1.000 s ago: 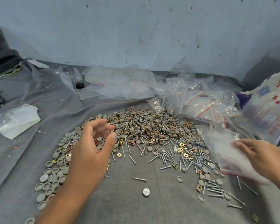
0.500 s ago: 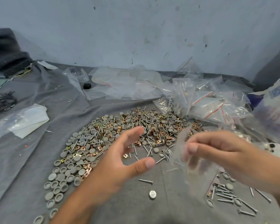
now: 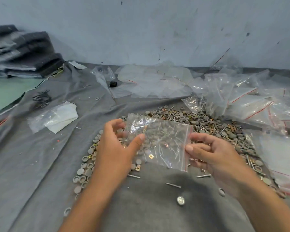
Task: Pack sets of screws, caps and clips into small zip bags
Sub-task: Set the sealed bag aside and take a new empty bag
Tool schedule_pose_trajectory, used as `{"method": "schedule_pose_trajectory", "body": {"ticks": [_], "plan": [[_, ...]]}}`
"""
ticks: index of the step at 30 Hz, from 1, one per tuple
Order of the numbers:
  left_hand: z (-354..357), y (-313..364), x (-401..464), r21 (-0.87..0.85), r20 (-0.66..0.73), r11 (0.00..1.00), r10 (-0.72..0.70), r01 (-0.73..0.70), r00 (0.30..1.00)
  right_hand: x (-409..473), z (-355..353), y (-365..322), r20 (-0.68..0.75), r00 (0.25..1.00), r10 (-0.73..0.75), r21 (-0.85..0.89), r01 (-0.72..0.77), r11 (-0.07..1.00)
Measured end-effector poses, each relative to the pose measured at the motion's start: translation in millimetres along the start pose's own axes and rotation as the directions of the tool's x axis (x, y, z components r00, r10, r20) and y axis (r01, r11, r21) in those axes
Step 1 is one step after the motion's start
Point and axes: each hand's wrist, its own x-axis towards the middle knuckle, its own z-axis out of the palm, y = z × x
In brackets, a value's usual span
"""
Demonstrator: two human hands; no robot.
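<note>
A small clear zip bag [image 3: 164, 141] with a red seal strip hangs between my two hands above the parts heap. My left hand [image 3: 114, 151] pinches its left side between thumb and fingers. My right hand [image 3: 214, 156] pinches the red-striped end. The bag looks empty; the parts show through it. Below lies a broad heap of grey round caps [image 3: 85, 171], silver screws [image 3: 172, 185] and brass square clips [image 3: 151, 156] on grey cloth [image 3: 40, 164].
A pile of clear zip bags [image 3: 251, 101], some with parts inside, sits at the right and back. A folded white plastic piece [image 3: 57, 118] lies at the left. Dark folded cloth [image 3: 23, 52] is stacked at the far left by the wall. A lone shiny cap [image 3: 180, 200] lies near me.
My right hand carried a zip bag from the right pile to the middle. My left hand moved right from the caps and took hold of the bag's other side.
</note>
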Motion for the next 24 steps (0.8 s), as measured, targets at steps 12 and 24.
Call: {"method": "schedule_pose_trajectory", "body": {"ticks": [12,24], "plan": [[23,18,-32,0.009,0.261,0.970,0.233,-0.244,0.937,-10,41,7,-0.055,0.973,-0.222,-0.071,0.218,0.973],[16,20,-29,0.305,-0.068,0.880,0.400,-0.363,0.914,-10,34,20,-0.089,0.955,-0.283,-0.435,0.219,0.874]]}}
